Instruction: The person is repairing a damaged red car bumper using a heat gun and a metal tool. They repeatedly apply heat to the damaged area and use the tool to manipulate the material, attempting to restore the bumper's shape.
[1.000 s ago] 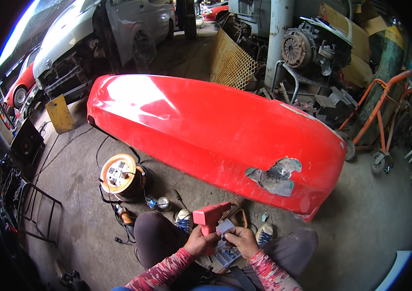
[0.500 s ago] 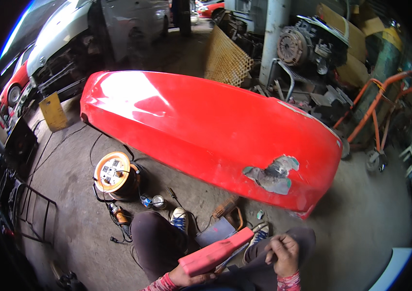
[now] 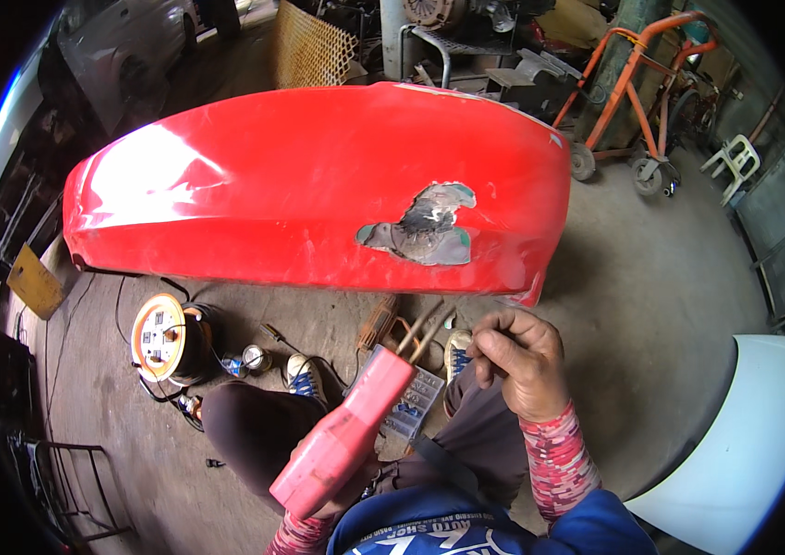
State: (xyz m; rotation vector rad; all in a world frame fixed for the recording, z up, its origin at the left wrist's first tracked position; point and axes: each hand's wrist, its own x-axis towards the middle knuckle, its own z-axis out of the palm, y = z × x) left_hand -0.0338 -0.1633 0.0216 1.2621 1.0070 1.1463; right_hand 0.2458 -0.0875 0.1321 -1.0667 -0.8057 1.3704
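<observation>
My left hand (image 3: 346,498) is wrapped round a pink hot stapler (image 3: 346,430), mostly hidden under its body. Two bare metal prongs (image 3: 425,331) stick out of its far end, pointing away from me. Just right of the prong tips, my right hand (image 3: 524,359) is pinched, thumb against fingers. Anything in that pinch is too small to make out. Beyond both hands lies a red car bumper (image 3: 300,176), with a ragged grey damaged patch (image 3: 425,231) on its right half. A clear compartment box (image 3: 414,402) of small parts sits between my legs.
An orange cable reel (image 3: 159,338), a small can (image 3: 256,358) and a brown heat-gun-like tool (image 3: 378,324) stand or lie on the floor before me. An orange hand truck (image 3: 633,92) is at the far right, a white panel (image 3: 707,444) at the near right.
My left hand has turned the hot stapler from sideways to pointing away, bringing its prongs into sight. My right hand has risen close to the prong tips, still pinched. The view has shifted.
</observation>
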